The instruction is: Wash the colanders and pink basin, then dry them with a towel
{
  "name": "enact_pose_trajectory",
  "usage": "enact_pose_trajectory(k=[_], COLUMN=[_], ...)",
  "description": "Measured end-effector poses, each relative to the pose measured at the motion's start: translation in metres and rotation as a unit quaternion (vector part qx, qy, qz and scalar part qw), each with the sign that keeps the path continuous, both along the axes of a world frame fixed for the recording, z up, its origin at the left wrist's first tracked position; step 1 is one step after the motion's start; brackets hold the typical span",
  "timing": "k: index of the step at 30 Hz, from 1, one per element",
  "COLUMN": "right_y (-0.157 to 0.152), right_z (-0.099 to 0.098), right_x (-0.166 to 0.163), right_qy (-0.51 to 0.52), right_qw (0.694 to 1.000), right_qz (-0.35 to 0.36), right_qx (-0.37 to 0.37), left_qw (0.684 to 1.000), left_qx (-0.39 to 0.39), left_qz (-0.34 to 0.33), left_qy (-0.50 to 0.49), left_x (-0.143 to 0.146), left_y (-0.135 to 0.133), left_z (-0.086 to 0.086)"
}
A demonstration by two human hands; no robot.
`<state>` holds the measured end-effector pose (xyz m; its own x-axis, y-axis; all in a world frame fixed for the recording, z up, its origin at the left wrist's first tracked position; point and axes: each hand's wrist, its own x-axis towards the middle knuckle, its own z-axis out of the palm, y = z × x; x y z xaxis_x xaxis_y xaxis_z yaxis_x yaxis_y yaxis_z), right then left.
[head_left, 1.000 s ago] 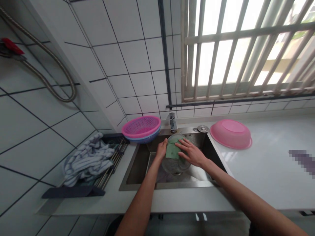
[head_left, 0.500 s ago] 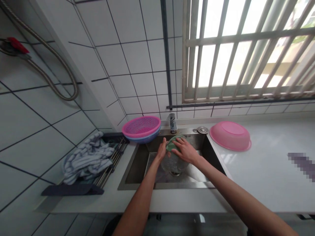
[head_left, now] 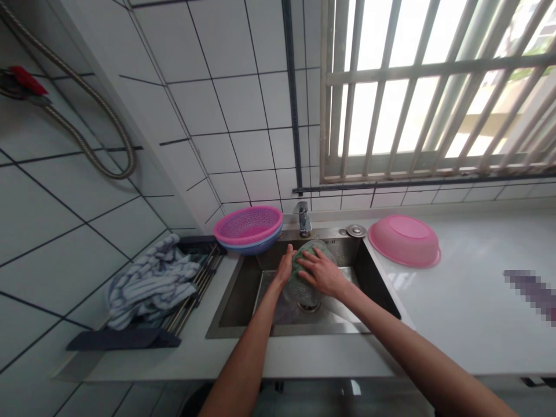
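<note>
Over the sink (head_left: pixel 243 324) a clear, patterned bowl (head_left: pixel 304 294) is held tilted, apart from the sink floor as far as I can tell. My left hand (head_left: pixel 284 267) grips its left edge, thumb up, with the fingers mostly hidden behind it. Spread over a thin green cloth (head_left: pixel 299 265), the fingers of my right hand (head_left: pixel 320 271) press it against the bowl's surface. Part of the cloth is covered by that hand. Behind the bowl stands the chrome faucet (head_left: pixel 304 220); I cannot make out whether water runs.
A pink strainer (head_left: pixel 249 226) sits in a blue basin (head_left: pixel 260 244) at the sink's back left corner. On the right counter lies an upturned pink basin (head_left: pixel 406 242) near a metal drain cover (head_left: pixel 356 230). Striped cloth (head_left: pixel 152 284) rests on a rack (head_left: pixel 197 296) at left.
My right hand has slid slightly left and down across the bowl with the green cloth. The bowl has turned a little, and my left hand keeps its grip.
</note>
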<state>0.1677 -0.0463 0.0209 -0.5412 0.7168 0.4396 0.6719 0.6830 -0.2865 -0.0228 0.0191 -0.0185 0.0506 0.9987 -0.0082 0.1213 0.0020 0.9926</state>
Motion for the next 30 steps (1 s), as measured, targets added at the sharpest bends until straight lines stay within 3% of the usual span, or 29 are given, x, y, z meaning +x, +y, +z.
enact_pose_trajectory(k=[4,6,8,11,14,17,23,30], right_y=[-0.016,-0.006,0.014,0.042,0.055,0.053,0.046,0.031], right_z=[-0.008,-0.009,-0.014,-0.031,-0.055,-0.067,-0.056,-0.041], right_x=[-0.014,-0.003,0.015,0.042,0.057,0.060,0.060,0.038], right_qy=[-0.030,0.000,0.064,0.170,0.228,0.262,0.245,0.222], right_qw=[0.996,0.998,0.997,0.970,0.949,0.942,0.961,0.966], right_qz=[0.087,0.056,-0.022,-0.128,-0.138,-0.123,-0.066,-0.059], right_qx=[0.019,0.006,-0.027,-0.116,-0.168,-0.167,-0.114,-0.117], left_qw=[0.999,1.000,0.999,0.998,0.998,0.996,0.989,0.987], left_qx=[0.000,0.009,0.004,-0.009,-0.013,-0.014,-0.025,0.047], left_qz=[0.051,0.016,-0.027,-0.053,-0.069,-0.093,-0.144,-0.150], left_qy=[0.019,0.015,0.020,0.019,0.006,-0.006,-0.025,0.031], left_x=[0.001,0.002,0.003,0.005,0.008,0.013,0.011,0.000], left_y=[-0.002,-0.005,-0.009,-0.015,-0.019,-0.020,-0.014,-0.007], left_z=[0.003,0.006,0.009,0.013,0.013,0.007,-0.005,0.005])
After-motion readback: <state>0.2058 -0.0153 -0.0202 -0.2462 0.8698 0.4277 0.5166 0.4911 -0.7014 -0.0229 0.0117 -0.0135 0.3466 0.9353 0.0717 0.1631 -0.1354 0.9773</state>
